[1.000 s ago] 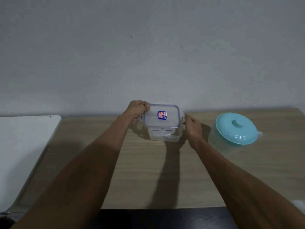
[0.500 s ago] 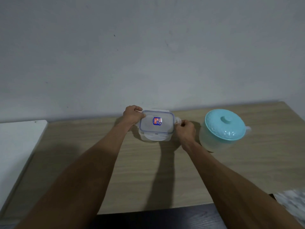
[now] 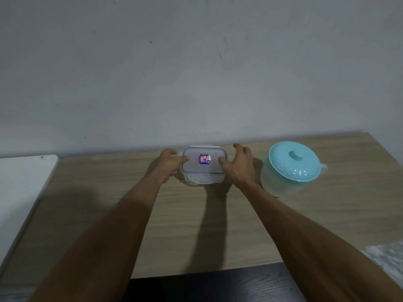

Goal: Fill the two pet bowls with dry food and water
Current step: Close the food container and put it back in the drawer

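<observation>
Now the left hand (image 3: 169, 164) and the right hand (image 3: 239, 167) hold the clear box (image 3: 197, 182) between them, thumbs on its lid (image 3: 193, 167), fingers (image 3: 239, 147) curled round its ends, likely to pop it open. The jug (image 3: 293, 168) stands just beside the right hand.

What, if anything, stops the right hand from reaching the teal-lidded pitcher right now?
Likely nothing, so yes. The right hand holds one end of the clear container, and the pitcher stands just to its right with only bare table between.
</observation>
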